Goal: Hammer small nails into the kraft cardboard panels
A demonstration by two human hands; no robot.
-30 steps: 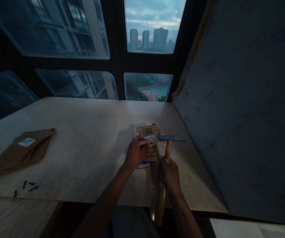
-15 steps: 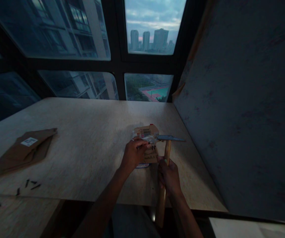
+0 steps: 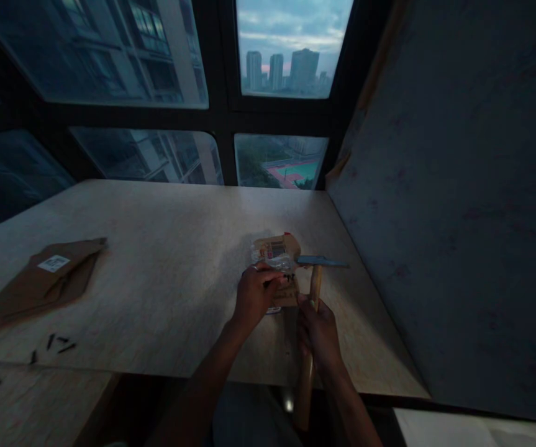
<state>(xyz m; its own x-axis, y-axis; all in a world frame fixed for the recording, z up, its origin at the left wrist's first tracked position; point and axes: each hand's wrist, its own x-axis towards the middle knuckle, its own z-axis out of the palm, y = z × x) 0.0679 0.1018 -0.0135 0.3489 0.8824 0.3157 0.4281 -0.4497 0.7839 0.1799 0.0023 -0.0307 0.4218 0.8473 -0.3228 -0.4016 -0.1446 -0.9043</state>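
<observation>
Nearest, the right hand [image 3: 318,332] has its fingers wrapped tight around the wooden handle of a hammer [image 3: 315,284]. The handle's butt hangs off the near edge of the counter [image 3: 169,279]. The handle stands almost upright in view, and the blue-grey head points right, just beside the packet. The left hand [image 3: 254,297] sits just left of it, fingers bent together and pinching the near part of a small printed packet [image 3: 277,250] that lies on the counter right of centre. Light is dim, so the exact grip is hard to read. Far left, small dark nails [image 3: 58,343] lie scattered near the front edge, with a flat brown cardboard envelope [image 3: 39,282] beyond them. A grey panel [image 3: 458,186] stands at right. The windows [image 3: 290,49] lie beyond.
</observation>
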